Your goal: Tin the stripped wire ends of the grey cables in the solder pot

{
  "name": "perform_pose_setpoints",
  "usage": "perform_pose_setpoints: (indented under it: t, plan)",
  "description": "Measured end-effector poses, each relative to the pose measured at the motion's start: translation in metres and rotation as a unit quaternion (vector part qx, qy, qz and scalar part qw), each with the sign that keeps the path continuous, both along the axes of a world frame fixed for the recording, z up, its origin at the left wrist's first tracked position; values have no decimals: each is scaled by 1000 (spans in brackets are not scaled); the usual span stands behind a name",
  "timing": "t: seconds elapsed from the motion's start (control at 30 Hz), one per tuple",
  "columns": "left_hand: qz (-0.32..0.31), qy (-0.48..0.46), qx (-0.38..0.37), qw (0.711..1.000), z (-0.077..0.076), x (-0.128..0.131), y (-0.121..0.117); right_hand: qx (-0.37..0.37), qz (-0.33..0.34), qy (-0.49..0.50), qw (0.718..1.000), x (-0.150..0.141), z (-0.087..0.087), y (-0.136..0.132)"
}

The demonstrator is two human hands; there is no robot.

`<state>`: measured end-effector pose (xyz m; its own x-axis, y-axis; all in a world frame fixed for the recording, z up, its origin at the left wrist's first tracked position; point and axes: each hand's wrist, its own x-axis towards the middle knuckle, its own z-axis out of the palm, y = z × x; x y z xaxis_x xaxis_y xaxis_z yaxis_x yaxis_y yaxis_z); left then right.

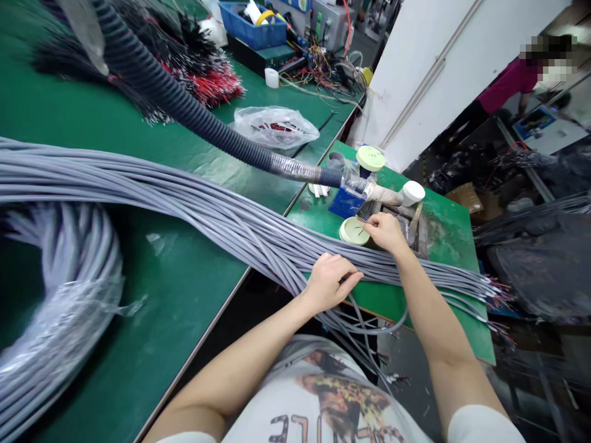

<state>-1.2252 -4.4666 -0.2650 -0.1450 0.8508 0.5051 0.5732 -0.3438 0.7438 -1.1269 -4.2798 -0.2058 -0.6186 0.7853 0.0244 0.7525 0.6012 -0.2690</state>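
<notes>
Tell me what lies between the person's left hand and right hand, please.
In the head view, a bundle of grey cables lies between the left hand and the right hand.

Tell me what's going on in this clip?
A person works at a green workbench with a long bundle of grey cables lying across it. The left hand lies on the bundle, while the right hand pinches something small beside a round pale-green lid. A black corrugated hose runs overhead. Another person stands off to the right.
</notes>
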Motion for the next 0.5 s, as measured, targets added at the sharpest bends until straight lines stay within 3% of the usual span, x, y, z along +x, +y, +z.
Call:
perform_pose_setpoints:
  t: [0.13, 0.23, 0.37, 0.5]
  plan:
    - [0, 2, 1, 1000, 1, -1, 0, 9, -26, 70, 997, 32, 13, 17]
    - [0, 3, 9, 1000, 2, -1, 0, 17, -104, 92, 990, 65, 14, 37]
    - [0, 1, 11, 1000, 1, 0, 0, 37, -182, 77, 980, 97, -2, 64]
    - [1, 2, 9, 1000, -1, 0, 0, 48, -219, 58, 973, 108, -22, 82]
